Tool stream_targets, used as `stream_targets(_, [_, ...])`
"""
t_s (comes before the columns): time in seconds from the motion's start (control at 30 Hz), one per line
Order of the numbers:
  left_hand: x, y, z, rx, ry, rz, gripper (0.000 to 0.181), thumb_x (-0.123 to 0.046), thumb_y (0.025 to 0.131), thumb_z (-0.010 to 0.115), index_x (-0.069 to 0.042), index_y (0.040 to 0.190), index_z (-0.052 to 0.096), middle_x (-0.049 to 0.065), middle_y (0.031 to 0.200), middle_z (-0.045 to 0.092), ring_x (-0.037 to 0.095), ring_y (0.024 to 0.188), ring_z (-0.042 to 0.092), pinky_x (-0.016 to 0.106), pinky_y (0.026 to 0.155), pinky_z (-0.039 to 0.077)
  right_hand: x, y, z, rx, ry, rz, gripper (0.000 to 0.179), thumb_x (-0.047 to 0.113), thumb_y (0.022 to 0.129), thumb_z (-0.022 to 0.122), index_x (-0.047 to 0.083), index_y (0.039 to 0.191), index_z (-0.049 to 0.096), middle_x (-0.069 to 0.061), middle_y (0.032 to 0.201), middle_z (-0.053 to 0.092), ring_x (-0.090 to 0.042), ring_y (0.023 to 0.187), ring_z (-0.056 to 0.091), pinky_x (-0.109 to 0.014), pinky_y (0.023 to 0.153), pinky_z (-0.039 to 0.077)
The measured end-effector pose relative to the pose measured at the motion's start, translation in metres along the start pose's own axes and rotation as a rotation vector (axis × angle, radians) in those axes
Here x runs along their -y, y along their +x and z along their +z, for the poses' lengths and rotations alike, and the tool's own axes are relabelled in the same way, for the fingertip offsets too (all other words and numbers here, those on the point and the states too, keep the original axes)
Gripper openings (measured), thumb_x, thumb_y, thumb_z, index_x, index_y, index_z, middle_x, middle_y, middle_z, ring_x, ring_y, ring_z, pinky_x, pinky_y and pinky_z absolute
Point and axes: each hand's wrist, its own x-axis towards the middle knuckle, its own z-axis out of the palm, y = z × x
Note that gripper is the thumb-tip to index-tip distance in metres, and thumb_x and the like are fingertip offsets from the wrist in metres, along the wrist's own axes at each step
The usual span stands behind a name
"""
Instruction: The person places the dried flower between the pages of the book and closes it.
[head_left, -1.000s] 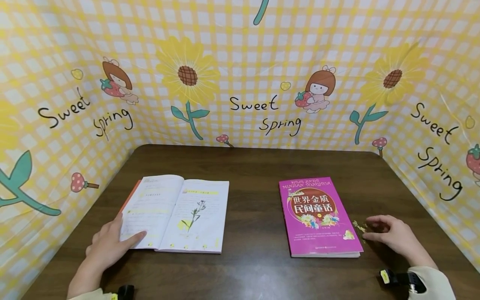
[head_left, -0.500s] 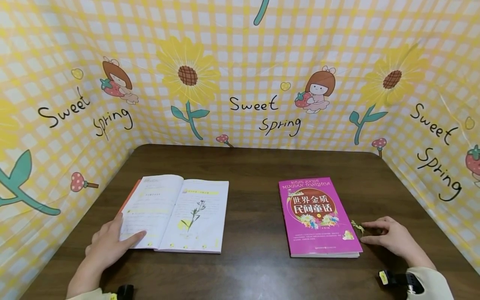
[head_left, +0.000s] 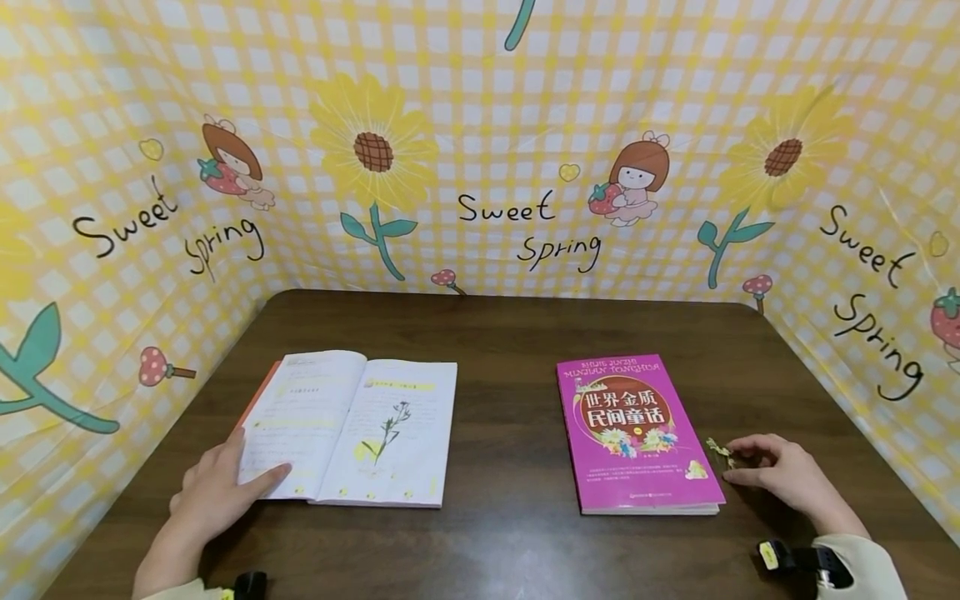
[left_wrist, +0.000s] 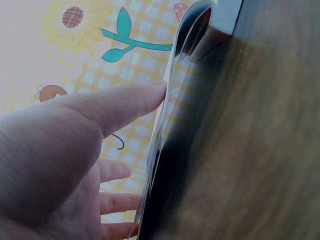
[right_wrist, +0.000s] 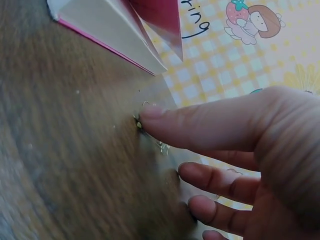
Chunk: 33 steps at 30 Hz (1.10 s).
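Observation:
On the left of the table lies an open book (head_left: 300, 425), with a pressed plant (head_left: 390, 429) on its right page. My left hand (head_left: 217, 483) rests at the book's lower left, thumb stretched over the left page and other fingers along the outer edge. The left wrist view shows the thumb (left_wrist: 135, 102) pressing the page. Beyond the right edge of the closed magenta book (head_left: 637, 467), my right hand (head_left: 787, 475) holds a small dried sprig (head_left: 718, 452) low at the table between thumb and curled fingers. In the right wrist view the thumb covers part of that sprig (right_wrist: 163, 147).
The brown table (head_left: 510, 467) shows between the two books. Yellow checked cloth (head_left: 510, 125) with printed flowers stands around its back and sides. A dark strap with a small device (head_left: 802, 558) sits on my right wrist.
My right hand shifts slightly left and then back, and the sprig beside its fingertips turns and shifts with it. My left hand and both books stay in place.

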Motion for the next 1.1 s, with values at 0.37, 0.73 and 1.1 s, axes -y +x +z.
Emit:
stream_targets(0.37, [-0.0007, -0.0014, -0.0015, 0.02, 0.005, -0.007, 0.115, -0.069, 0.092, 0.052, 0.015, 0.15, -0.002, 0.051, 0.143, 0.01, 0.078, 0.119, 0.018, 0.085, 0.08, 0.025, -0.0002, -0.0014, 0.0037, -0.013, 0.008, 0.022, 0.048, 0.022, 0.077, 0.087, -0.004, 0.113, 0.069, -0.009, 0.097, 0.066, -0.009, 0.072, 0.049, -0.028, 0.063, 0.04])
stream_targets(0.73, [0.0005, 0.0007, -0.0006, 0.008, 0.011, -0.001, 0.115, -0.068, 0.092, 0.052, 0.016, 0.15, 0.0, 0.052, 0.142, 0.011, 0.078, 0.118, 0.019, 0.085, 0.079, 0.025, 0.003, 0.0011, 0.0007, -0.016, -0.066, 0.034, 0.034, 0.026, 0.077, 0.086, 0.002, 0.099, 0.076, -0.005, 0.088, 0.064, -0.013, 0.073, 0.048, -0.031, 0.064, 0.041])
stream_targets(1.1, [-0.0002, 0.0013, 0.0004, 0.008, 0.005, -0.003, 0.115, -0.068, 0.092, 0.052, 0.016, 0.15, 0.0, 0.052, 0.142, 0.01, 0.078, 0.118, 0.018, 0.085, 0.079, 0.025, 0.0031, 0.0003, -0.0015, -0.088, -0.033, 0.04, 0.029, 0.017, 0.082, 0.082, -0.004, 0.1, 0.074, -0.008, 0.084, 0.073, -0.002, 0.068, 0.06, -0.026, 0.062, 0.045])
